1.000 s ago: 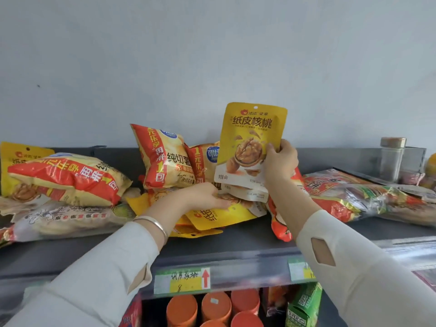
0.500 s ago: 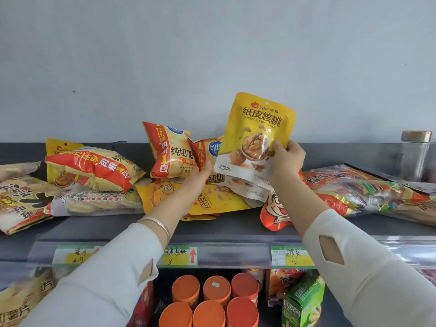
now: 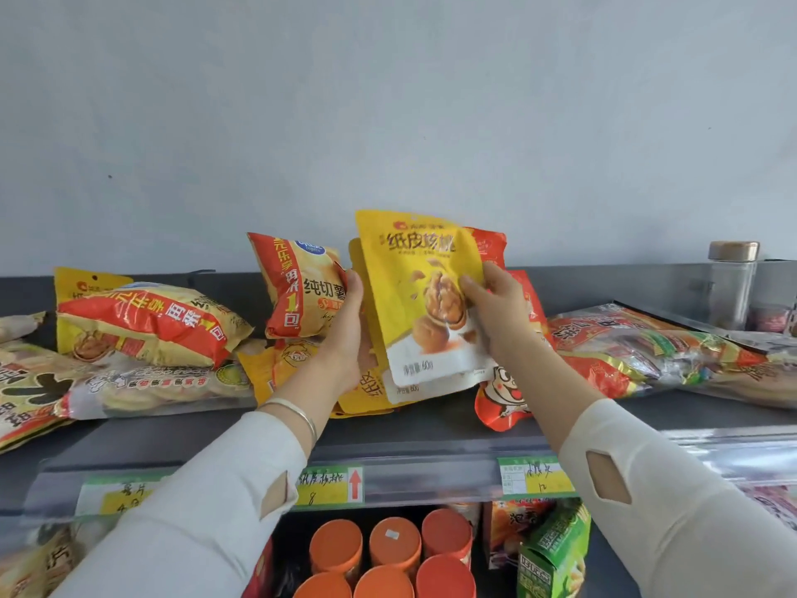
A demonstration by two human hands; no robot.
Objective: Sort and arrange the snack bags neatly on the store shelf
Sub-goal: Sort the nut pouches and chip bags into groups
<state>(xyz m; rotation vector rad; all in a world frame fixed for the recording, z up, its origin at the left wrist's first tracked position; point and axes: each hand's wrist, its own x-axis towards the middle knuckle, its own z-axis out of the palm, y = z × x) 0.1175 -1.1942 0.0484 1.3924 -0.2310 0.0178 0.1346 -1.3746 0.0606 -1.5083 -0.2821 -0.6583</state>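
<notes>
Two yellow walnut bags (image 3: 414,295), white bottoms, stacked upright, L hand (image 3: 345,338) & R hand (image 3: 494,315) gripping edges

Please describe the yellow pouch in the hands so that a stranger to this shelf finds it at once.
On the dark upper shelf under the pale wall, look near the middle, where the left hand and right hand hold up the yellow pouch. Unlike the puffy red-and-yellow bags lying around it, it is flat and upright, with a cracked walnut pictured above a white band.
</notes>
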